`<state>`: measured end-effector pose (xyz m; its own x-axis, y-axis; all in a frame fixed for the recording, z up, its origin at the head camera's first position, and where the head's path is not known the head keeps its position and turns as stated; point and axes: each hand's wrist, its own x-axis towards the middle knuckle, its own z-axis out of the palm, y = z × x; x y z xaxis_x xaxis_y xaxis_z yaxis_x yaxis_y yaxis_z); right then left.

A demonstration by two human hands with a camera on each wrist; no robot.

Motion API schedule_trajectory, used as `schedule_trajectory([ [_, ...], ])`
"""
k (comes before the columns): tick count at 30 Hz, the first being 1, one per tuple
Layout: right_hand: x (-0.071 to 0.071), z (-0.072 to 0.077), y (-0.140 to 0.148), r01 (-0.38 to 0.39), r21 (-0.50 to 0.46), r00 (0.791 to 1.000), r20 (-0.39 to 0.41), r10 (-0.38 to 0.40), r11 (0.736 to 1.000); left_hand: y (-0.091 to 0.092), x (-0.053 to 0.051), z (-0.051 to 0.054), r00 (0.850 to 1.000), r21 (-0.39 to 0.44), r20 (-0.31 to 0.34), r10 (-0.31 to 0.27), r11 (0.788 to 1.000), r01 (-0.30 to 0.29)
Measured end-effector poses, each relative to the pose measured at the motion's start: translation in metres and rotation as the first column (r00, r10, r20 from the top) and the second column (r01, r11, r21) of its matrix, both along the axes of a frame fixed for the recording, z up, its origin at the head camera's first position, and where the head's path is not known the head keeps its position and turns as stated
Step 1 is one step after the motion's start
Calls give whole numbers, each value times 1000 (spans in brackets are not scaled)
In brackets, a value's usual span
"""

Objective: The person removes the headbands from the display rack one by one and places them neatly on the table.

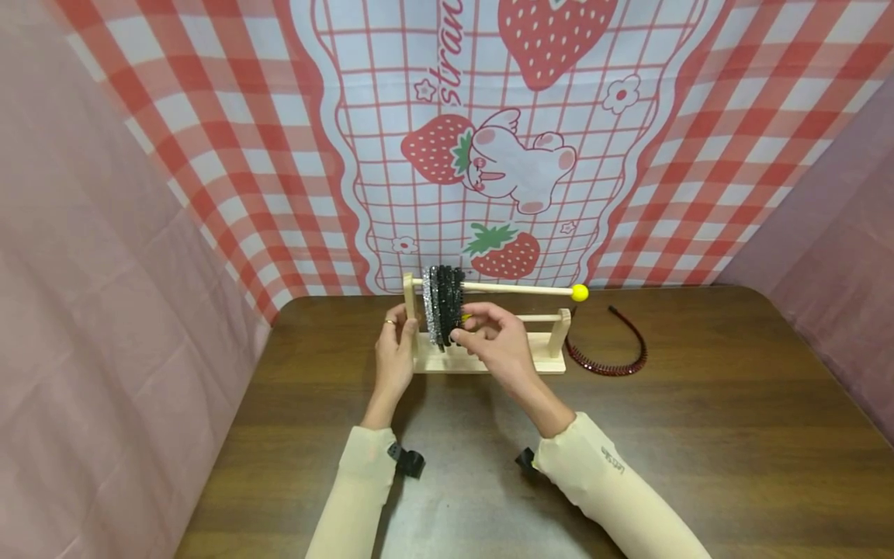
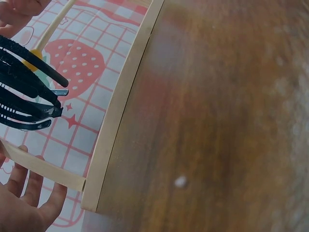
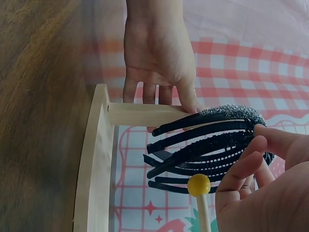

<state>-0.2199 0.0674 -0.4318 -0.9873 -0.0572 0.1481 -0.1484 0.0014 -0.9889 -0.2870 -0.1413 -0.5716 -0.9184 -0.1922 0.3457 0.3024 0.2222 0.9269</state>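
Several headbands (image 1: 444,307), black with a silver glittery one at the left end, hang on the upper rod (image 1: 517,288) of a wooden stand (image 1: 489,362). My left hand (image 1: 395,353) holds the stand's left upright, thumb on one side and fingers on the other, as the right wrist view shows (image 3: 159,63). At the right side of the bunch, my right hand (image 1: 499,345) touches the black headbands with thumb and fingertips; its fingers are bent around their edge in the right wrist view (image 3: 270,188). The headbands' ends point down, seen close in the left wrist view (image 2: 29,92).
A dark red toothed headband (image 1: 606,370) lies on the wooden table (image 1: 698,435) right of the stand. The upper rod ends in a yellow ball (image 1: 580,293); a shorter, lower rod (image 1: 543,317) meets the right post. A strawberry-print cloth (image 1: 377,194) hangs behind.
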Motion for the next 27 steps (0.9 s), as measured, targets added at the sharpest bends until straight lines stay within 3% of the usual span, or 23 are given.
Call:
schedule_trajectory([
  [7, 1, 2, 0, -1, -2, 1000, -16, 1, 1000, -5, -10, -15, 1000, 22, 14, -26, 999, 26],
  [16, 1, 2, 1, 8, 2, 999, -45, -8, 1000, 0, 0, 0, 1000, 1, -15, -8, 1000, 8],
  [27, 4, 10, 3, 1, -23, 999, -37, -2, 1000, 1, 1, 3, 1000, 10, -15, 1, 1000, -1],
])
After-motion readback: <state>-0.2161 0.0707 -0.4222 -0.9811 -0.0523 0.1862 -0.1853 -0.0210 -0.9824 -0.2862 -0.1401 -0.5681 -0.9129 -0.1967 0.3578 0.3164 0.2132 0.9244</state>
